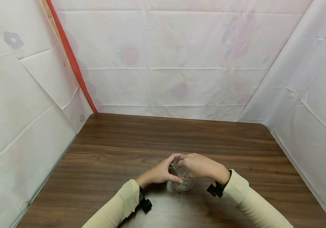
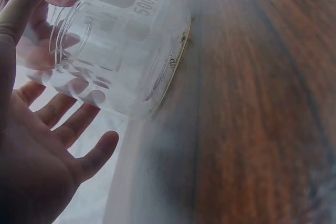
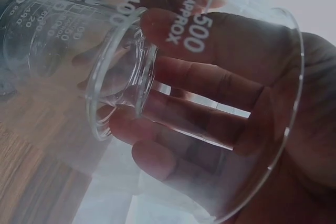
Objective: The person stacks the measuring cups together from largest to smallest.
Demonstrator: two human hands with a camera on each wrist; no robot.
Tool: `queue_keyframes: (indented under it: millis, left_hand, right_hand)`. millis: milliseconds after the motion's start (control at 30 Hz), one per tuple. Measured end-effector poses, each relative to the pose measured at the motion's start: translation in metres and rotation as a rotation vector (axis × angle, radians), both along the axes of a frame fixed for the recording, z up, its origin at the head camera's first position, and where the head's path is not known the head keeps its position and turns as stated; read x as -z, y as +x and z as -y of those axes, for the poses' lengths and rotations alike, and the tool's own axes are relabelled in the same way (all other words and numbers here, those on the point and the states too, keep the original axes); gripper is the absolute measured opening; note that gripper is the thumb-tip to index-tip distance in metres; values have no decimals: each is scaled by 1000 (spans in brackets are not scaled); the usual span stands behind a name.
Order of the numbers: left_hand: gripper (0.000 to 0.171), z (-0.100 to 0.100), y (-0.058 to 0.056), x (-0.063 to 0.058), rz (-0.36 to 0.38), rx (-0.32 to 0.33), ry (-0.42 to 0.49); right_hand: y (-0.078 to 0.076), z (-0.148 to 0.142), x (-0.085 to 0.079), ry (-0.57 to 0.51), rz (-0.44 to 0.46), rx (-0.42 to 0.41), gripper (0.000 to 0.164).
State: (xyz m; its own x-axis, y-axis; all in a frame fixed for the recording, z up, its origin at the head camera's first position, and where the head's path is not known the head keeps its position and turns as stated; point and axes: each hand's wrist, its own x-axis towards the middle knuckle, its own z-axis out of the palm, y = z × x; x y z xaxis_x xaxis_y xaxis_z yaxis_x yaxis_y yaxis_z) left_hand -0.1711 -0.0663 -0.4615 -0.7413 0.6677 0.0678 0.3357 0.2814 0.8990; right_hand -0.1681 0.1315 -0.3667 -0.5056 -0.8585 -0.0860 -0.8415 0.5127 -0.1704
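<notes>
A large clear glass beaker (image 1: 184, 186) with white 500 ml markings stands on the table in front of me. My left hand (image 1: 160, 172) holds it from the left, thumb on the near side and fingers round the far side. Inside it sits a smaller glass beaker (image 3: 96, 100) with its own printed scale; whether a further one is nested there I cannot tell. From above, my right hand (image 1: 201, 165) reaches into the large beaker. In the right wrist view its fingertips (image 3: 152, 158) and thumb surround the smaller beaker's rim and grip it.
Dark wood-grain table (image 1: 123, 136) lies under the beakers. White patterned sheets (image 1: 163, 57) hang behind it and along both sides. A red strip (image 1: 71, 60) runs down the back left corner. Each wrist wears a black camera strap.
</notes>
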Motion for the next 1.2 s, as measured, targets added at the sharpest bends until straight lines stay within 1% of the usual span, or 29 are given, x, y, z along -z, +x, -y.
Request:
queue_keyframes:
  millis: [467,700,1200]
  left_hand:
    - [84,0,0,-1,18,-9,-10]
    - [83,0,0,-1,20,-6,-6]
    - [83,0,-1,-1,18,-5,-7]
  right_hand:
    - [0,0,3,-1,-22,2,25]
    - [1,0,3,-11,-15,17,26]
    - [2,1,2,15,-3,33,26]
